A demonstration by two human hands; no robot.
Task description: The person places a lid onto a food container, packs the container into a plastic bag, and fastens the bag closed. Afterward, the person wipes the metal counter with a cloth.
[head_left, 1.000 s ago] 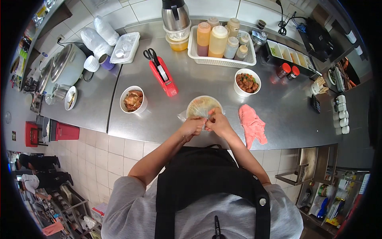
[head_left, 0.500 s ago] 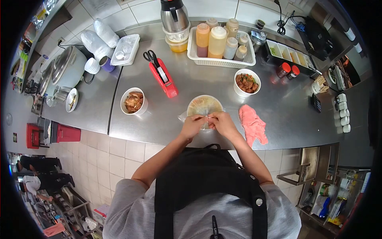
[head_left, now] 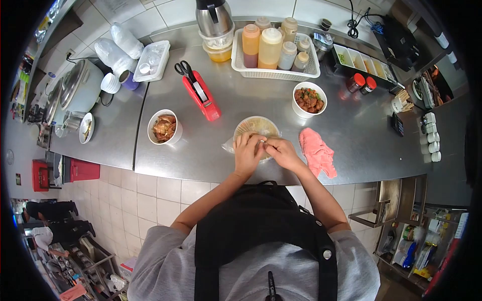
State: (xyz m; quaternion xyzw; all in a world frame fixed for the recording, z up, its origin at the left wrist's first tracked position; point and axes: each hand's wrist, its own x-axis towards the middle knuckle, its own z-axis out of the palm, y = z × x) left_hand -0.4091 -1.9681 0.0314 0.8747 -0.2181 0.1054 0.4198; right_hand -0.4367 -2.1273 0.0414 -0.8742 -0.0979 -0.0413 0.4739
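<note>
A round bowl (head_left: pixel 257 122) in a clear plastic bag (head_left: pixel 227 146) stands near the counter's front edge. My left hand (head_left: pixel 248 151) lies over the bowl, its fingers bent across the gathered top of the bag. Touching it from the right, my right hand (head_left: pixel 282 152) pinches the bag between thumb and fingers. Both hands cover the bowl's near side, and the bunched plastic between the fingertips is mostly hidden. Close by on the right lies a crumpled pink cloth (head_left: pixel 316 150).
White bowls of food stand left (head_left: pixel 164 127) and right (head_left: pixel 309 100). Farther back are a red tape dispenser (head_left: pixel 202 98) with scissors (head_left: pixel 185 70) and a basket (head_left: pixel 276 75) of squeeze bottles. A tray of toppings (head_left: pixel 364 62) stands back right. Other people (head_left: pixel 55 220) are far left.
My left hand has turned and spread forward over the bowl from a pinch at the bag's top. My right hand stays at the gathered plastic. The view has shifted slightly.
</note>
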